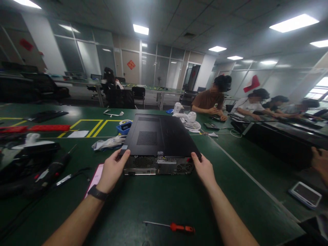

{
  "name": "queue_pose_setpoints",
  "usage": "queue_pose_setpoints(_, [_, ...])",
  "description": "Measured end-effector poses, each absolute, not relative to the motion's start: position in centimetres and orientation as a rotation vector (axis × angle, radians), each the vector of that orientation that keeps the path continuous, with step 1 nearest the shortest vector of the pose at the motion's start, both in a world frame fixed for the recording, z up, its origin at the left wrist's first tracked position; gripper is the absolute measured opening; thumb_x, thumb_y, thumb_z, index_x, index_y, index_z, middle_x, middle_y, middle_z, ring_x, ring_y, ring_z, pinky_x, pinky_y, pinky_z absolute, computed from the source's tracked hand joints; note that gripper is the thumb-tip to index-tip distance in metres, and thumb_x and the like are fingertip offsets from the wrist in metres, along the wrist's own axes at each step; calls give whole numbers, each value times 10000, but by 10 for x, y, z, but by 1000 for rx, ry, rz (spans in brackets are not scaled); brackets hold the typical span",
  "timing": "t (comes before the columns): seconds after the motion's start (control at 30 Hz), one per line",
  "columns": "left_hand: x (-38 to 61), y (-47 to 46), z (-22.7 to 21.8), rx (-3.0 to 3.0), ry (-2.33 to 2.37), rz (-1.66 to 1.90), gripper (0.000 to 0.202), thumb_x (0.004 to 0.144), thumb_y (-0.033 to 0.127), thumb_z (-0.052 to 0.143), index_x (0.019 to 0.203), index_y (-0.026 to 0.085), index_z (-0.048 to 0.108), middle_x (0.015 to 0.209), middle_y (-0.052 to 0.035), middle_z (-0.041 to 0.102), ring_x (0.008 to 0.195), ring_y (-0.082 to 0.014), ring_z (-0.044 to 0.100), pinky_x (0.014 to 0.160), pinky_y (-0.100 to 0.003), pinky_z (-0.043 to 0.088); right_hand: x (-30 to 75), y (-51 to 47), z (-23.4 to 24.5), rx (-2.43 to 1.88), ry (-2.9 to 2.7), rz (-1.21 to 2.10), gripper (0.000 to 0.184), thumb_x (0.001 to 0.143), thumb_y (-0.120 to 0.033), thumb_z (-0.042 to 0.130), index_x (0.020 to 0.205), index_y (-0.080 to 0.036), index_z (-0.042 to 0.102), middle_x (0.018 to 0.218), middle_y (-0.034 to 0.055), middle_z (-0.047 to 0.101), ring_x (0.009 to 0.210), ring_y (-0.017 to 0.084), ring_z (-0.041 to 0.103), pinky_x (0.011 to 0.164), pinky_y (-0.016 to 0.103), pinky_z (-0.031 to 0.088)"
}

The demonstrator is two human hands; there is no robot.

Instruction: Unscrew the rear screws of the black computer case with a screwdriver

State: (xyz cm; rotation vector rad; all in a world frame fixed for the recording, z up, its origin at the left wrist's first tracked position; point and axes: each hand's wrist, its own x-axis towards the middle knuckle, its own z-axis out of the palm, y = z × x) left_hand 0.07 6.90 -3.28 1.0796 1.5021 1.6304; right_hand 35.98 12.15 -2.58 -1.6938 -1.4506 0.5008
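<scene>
A black desktop computer case [176, 133] lies flat on the green table, its rear panel with fan grilles and ports facing me. My left hand [114, 171] grips its near left corner, thumb on top and fingers hidden along the side. At the near right corner, my right hand [204, 168] holds the case the same way, thumb on the top edge. Between my forearms and closer to me lies a screwdriver [179, 228] with a red and black handle. A pink-edged sheet [96, 179] is partly covered by my left wrist.
Left of the case are white work gloves [109, 142], a blue box [124, 127], a black power tool [48, 174] and cables. White fans [191, 123] stand behind it. At right are another black case [276, 143], a phone-like device [306, 194] and another person's hand [320, 162]. Several people sit beyond.
</scene>
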Motion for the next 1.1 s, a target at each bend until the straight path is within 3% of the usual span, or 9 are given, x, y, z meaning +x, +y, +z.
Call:
queue_pose_setpoints(0.13, [4,70,-36,1103,1528,1640,620,816,599,713,1280,188,685,1250,-131,743,1127,-316,697,1030,-503,516,359,125,-29,-1686,-1426,531,696,853,-780,495,1217,-231,722,1040,94,772,1048,320,692,884,387,493])
queue_pose_setpoints(0.33, [6,73,-41,1102,1427,1694,682,857,555,689,1438,217,574,1412,-119,658,1274,-287,630,1102,-454,478,356,127,-37,-1632,-1358,592,681,876,-765,488,1224,-224,711,1156,84,758,1114,297,677,942,376,484])
queue_pose_setpoints(1.1, [14,78,-48,1137,1499,1748,588,904,548,599,1391,219,595,1363,-102,680,1342,-279,567,1169,-433,399,349,132,-34,-1623,-1236,614,610,865,-694,557,1136,-192,774,1099,89,784,1067,304,704,884,356,505])
